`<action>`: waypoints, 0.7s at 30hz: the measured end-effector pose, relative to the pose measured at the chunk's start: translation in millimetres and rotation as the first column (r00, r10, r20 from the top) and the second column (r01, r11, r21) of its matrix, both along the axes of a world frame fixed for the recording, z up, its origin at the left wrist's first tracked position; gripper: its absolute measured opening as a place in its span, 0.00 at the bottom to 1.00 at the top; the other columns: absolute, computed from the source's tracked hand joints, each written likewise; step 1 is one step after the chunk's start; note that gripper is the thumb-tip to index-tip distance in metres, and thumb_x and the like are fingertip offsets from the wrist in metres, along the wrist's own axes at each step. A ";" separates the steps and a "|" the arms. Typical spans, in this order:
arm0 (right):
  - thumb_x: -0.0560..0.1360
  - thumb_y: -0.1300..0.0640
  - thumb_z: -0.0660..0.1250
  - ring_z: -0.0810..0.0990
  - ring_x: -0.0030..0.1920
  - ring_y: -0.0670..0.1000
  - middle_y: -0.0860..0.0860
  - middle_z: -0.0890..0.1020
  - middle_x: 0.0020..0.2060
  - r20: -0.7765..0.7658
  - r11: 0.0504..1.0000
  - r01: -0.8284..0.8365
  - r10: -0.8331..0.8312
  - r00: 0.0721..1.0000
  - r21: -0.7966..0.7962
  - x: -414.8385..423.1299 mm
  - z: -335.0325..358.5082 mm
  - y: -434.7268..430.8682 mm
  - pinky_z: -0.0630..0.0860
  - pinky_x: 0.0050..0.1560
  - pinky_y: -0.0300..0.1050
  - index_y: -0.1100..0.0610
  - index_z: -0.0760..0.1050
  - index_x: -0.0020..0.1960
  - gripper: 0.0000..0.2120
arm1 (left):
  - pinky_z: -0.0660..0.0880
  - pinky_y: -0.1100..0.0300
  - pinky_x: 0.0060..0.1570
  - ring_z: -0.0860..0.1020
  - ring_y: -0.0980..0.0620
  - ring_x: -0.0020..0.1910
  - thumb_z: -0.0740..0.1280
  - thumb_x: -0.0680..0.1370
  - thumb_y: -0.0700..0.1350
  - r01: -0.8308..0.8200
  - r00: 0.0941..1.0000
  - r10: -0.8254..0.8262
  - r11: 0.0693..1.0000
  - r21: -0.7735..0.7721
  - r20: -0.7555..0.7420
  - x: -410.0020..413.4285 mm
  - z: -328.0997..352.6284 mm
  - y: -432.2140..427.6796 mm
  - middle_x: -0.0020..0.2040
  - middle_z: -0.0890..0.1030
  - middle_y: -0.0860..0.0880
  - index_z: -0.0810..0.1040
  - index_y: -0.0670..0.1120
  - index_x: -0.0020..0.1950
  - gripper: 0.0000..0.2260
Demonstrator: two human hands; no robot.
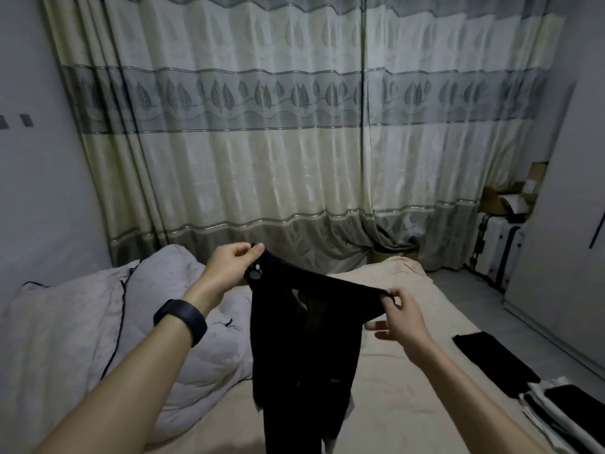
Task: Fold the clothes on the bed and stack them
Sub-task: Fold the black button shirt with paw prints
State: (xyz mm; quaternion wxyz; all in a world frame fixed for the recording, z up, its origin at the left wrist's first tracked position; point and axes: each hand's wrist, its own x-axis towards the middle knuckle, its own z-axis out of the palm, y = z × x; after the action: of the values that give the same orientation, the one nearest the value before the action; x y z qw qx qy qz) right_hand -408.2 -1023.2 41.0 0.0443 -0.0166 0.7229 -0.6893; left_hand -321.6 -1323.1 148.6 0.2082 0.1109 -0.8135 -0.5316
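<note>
Two bare forearms reach forward, the left one wearing a black band wristwatch [180, 322]. Between them hangs a thin black cloth garment [304, 339], held in the air above the peach-coloured bed sheet [393, 404] with its lower end trailing down below both sets of fingers.

The left hand [229, 262] pinches one top corner between thumb and forefinger, the other fingers curled in. The right hand [397, 317] pinches the other end of the same edge between thumb and forefinger, its remaining fingers loosely spread beneath. The edge is drawn fairly taut between the two pinches, most likely so the cloth hangs flat and can be laid out for folding.

Just below the left fingers a small white print [255, 271] shows on the cloth; it looks like dots or a paw shape, not writing.

Below and to the right of the right fingers, a flat folded black cloth [491, 362] lies on the sheet, and beyond it sits a stack of folded white and black clothes [563, 411], probably the growing pile. Left of the left fingers lies a rumpled grey quilt [82, 322].

Far past the right fingers, brown cardboard boxes [523, 188] carry a label too small to read. No brand is legible anywhere.
</note>
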 end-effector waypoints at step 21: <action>0.71 0.54 0.77 0.82 0.34 0.43 0.53 0.85 0.40 0.088 0.841 -0.144 0.114 0.989 0.522 47.4 -1.2 15.4 0.71 0.31 0.32 0.56 0.82 0.44 0.07 | 0.75 0.60 0.51 0.82 0.53 0.47 0.67 0.81 0.53 0.323 0.863 -0.079 0.846 -0.425 0.499 58.3 -128.6 -40.8 0.45 0.86 0.50 0.86 0.44 0.47 0.14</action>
State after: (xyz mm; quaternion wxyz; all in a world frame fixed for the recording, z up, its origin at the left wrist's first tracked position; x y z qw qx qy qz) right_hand -360.8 -1007.8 39.8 0.1129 -0.0339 0.8799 -0.4603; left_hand -263.3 -1363.9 20.0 -0.0289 0.0888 -0.9547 -0.2824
